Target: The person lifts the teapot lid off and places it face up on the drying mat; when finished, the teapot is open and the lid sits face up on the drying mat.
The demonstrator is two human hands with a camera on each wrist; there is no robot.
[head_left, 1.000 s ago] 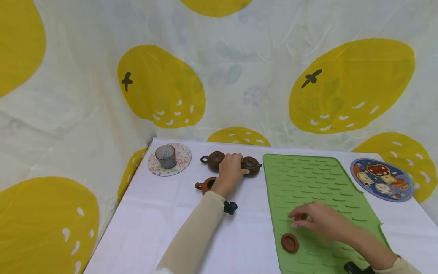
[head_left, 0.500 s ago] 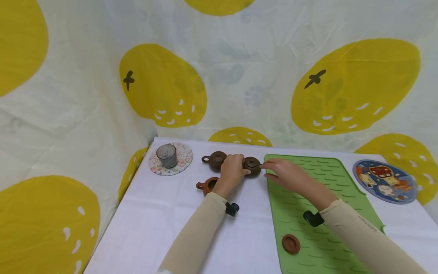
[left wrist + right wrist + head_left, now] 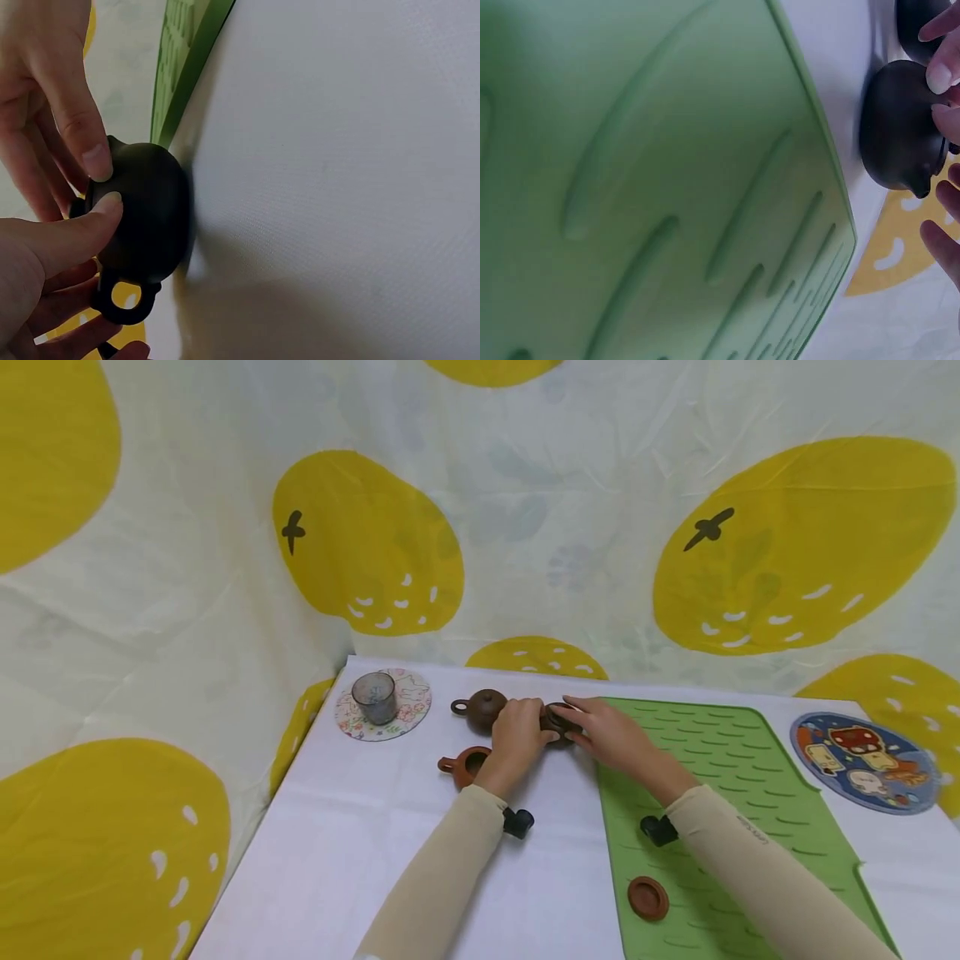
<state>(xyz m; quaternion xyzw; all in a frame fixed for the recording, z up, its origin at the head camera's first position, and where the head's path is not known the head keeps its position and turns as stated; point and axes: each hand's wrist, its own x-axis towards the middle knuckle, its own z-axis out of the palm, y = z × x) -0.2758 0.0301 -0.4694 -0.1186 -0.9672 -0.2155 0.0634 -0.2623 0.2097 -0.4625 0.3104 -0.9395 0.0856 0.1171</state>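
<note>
A small dark brown teapot stands on the white cloth near the green mat's far left corner. My left hand grips it from the handle side, thumb against the body near the lid. From the spout side my right hand reaches over the top, thumb and fingertips around the lid, whose knob shows between the hands in the left wrist view. Just left of my left hand is a second dark teapot with its lid on. Nearer, a reddish-brown teapot sits lidless, partly hidden by my left wrist.
A reddish-brown lid lies on the green ridged mat. At the back left, a clear glass stands on a round floral coaster. A blue patterned round mat lies far right. Lemon-print cloth hangs behind the table.
My right hand has moved from beside the reddish-brown lid on the mat, up and left to the dark teapot's lid. My left hand has stayed on that teapot.
</note>
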